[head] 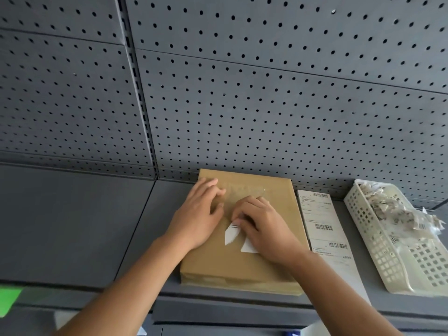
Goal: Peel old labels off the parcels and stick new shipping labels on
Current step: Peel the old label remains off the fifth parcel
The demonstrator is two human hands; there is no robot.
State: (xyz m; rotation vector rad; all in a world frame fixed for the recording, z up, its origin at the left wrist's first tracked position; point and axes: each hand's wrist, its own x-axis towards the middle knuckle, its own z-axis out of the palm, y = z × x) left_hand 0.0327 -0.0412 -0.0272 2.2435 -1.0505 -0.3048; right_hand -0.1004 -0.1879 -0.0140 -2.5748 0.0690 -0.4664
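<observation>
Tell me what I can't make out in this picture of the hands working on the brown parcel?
Head view:
old label: mostly under the right hand; only two white corners show.
sheet of new labels: print too small to read.
scraps in the basket: too blurred to identify.
green thing: cut off by the left edge.

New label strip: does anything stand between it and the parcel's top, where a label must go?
Nothing lies between the strip and the parcel; they lie side by side. On the parcel's top, the old label is partly stuck, pinched by the right hand, and the left hand rests there.
</observation>
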